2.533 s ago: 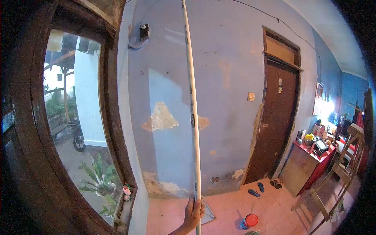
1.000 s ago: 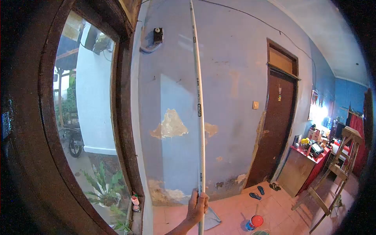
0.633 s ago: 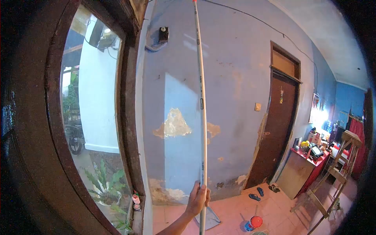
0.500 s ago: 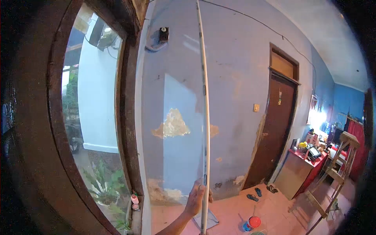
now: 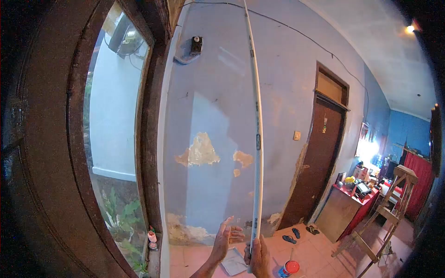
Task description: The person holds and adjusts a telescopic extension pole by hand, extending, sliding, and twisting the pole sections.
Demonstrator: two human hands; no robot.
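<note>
A long pale pole (image 5: 258, 139) with dark printed labels stands nearly upright before the blue wall, and its top reaches the upper edge of the view. My right hand (image 5: 259, 256) is wrapped round its lower part. Just left of the pole, my left hand (image 5: 227, 236) is off it, with fingers apart and nothing held. Below and between the hands, a flat grey tray (image 5: 234, 262) lies on the pink tiled floor.
At the left is a dark-framed window (image 5: 153, 116) with a small pink bottle (image 5: 152, 237) on its sill. A red-lidded bucket (image 5: 291, 267) and sandals (image 5: 289, 239) are on the floor. Farther right stand a brown door (image 5: 317, 153), a cluttered red-topped cabinet (image 5: 345, 211) and a wooden ladder (image 5: 389, 215).
My left hand has let go of the pole and opened beside it. My right hand has come into view, gripping the pole. The pole has shifted right in view.
</note>
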